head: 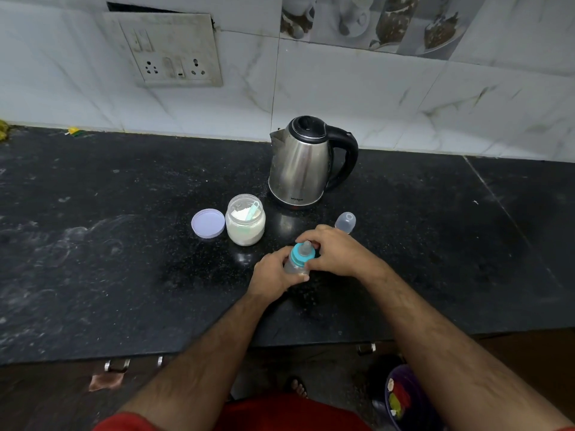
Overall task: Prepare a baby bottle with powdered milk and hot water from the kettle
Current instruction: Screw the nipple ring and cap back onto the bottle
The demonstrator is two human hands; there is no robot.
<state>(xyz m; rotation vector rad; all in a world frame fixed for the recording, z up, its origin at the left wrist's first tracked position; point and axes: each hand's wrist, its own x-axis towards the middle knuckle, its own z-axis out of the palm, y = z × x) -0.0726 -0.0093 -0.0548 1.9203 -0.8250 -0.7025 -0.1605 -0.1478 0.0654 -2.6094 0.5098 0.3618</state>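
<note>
between the two hands, near the counter's front edge: baby bottle (299, 259), clear body, teal collar, pale translucent teat fitted on top, tilted slightly toward the left hand; contents cannot be made out. left hand (273, 275) wrapped around the bottle's body from the left, fingers closed on it. right hand (334, 251) curled over the teal collar from the right, fingertips pinched on the ring.

just beyond the right hand: clear dome cap (345, 222), lying on the counter, apart from the bottle. beyond the left hand: open plastic jar (245, 221), partly filled with white milk powder, a teal scoop (253, 209) leaning inside it. touching or just beside the jar's left side: lilac lid (208, 223), lying flat. beyond both hands, behind the jar and cap: steel electric kettle (306, 161), black lid shut, black handle turned right, spout turned left. nothing lies between the hands and the kettle except the cap and jar at either side.

surface: black speckled stone counter (124, 244), dusty smears on the left part. wall: white marbled tiles, a switch and socket panel (169, 51) up left. below the right forearm: a purple bucket (404, 396) on the floor.
</note>
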